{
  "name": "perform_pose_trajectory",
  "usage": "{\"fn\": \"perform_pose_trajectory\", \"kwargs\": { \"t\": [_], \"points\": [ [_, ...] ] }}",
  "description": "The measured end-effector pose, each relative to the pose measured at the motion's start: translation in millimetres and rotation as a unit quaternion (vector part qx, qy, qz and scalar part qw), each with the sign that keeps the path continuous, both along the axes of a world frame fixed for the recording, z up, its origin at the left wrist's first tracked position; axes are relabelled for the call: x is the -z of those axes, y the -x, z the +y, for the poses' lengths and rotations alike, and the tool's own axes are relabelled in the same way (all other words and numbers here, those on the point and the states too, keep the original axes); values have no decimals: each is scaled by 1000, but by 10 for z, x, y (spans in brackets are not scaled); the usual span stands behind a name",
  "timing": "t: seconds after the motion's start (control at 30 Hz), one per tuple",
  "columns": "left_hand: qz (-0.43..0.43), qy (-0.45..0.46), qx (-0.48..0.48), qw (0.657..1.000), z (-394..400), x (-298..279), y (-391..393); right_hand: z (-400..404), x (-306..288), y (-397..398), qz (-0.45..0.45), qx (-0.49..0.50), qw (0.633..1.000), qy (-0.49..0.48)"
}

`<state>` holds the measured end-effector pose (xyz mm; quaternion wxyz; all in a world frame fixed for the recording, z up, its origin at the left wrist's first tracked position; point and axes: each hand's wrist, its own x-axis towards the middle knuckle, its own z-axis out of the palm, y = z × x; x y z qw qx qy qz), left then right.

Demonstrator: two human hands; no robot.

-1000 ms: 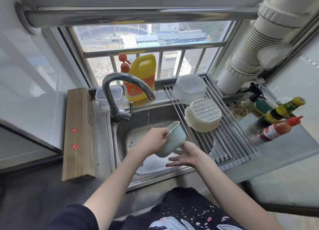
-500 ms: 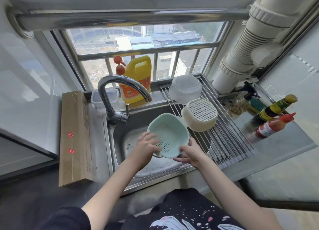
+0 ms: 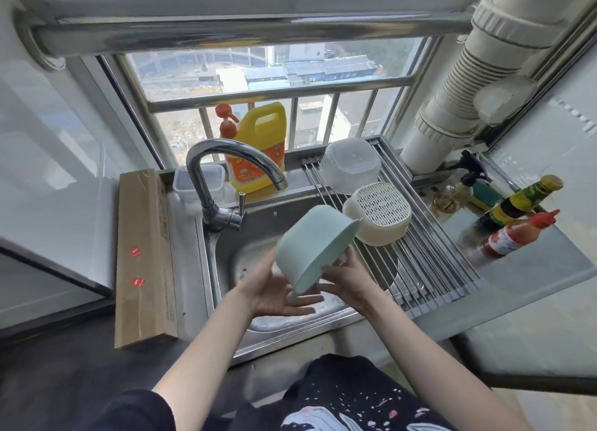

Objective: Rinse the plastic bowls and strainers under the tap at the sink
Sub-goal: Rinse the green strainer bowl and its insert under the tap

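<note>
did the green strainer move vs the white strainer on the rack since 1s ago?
Yes. The green strainer moved right, now overlapping the white strainer in view.

We have one view only — a wide-angle camera worn on the head, looking forward and down over the sink (image 3: 226, 269) toward the window (image 3: 274, 72). It sits close: forearms enter from the bottom edge — straight lines bow near the frame's edges.

sink basin (image 3: 258, 233) open | tap (image 3: 226, 159) left | white strainer (image 3: 378, 214) right
</note>
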<state>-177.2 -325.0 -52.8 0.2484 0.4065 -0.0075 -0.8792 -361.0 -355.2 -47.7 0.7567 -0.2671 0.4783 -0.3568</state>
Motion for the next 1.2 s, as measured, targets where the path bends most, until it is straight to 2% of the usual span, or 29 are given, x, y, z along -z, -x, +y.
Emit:
{"fn": "perform_pose_trajectory", "kwargs": {
  "t": [0.07, 0.17, 0.2, 0.23, 0.3, 0.33, 0.4, 0.47, 0.53, 0.63, 0.67, 0.7, 0.8, 0.87, 1.0, 1.1, 1.2],
  "points": [
    [26, 8, -26, 999, 1, -67, 27, -51, -68, -49, 20, -52, 998, 2],
    [-72, 79, -39, 994, -19, -93, -77, -214, -158, 1, 155, -122, 980, 8],
    [-124, 123, -40, 984, -27, -76, -132, -281, -174, 76, 146, -132, 980, -2],
    [-186, 175, -38, 966, -36, -72, -186, -356, -159, 179, 91, -115, 989, -32],
    [-315, 274, -35, 908, -90, -65, -260, -431, -165, 361, -7, -54, 995, -84],
    [-378, 319, -26, 868, -118, -58, -263, -459, -163, 430, -15, -60, 995, -76],
    [-484, 405, 36, 775, -176, -56, -189, -437, -199, 472, 74, -179, 981, -8],
    [-545, 471, 113, 684, -194, -17, -48, -390, -177, 441, 194, -279, 938, 74],
    [-571, 493, 124, 645, -179, 39, 97, -383, -91, 487, 251, -261, 923, 133],
    [-597, 514, 94, 609, -158, -17, 268, -383, -126, 650, 261, -215, 921, 192],
    [-592, 513, 87, 615, -158, -56, 322, -391, -162, 730, 270, -212, 917, 201],
    [-579, 504, 76, 636, -162, -105, 388, -403, -196, 824, 275, -203, 917, 206],
    [-505, 422, 6, 753, -227, -266, 658, -473, -321, 1123, 268, -138, 934, 191],
    [-477, 361, -26, 801, -311, -328, 881, -516, -372, 1312, 264, -96, 946, 162],
    [-468, 272, 16, 841, -421, -300, 1409, -605, -334, 1641, 321, -28, 938, 126],
    [-484, 249, 46, 837, -389, -155, 1727, -628, -183, 1862, 402, -38, 906, 128],
    [-503, 246, 26, 828, -332, 28, 1905, -579, -32, 2036, 436, -53, 890, 121]
  ]
}}
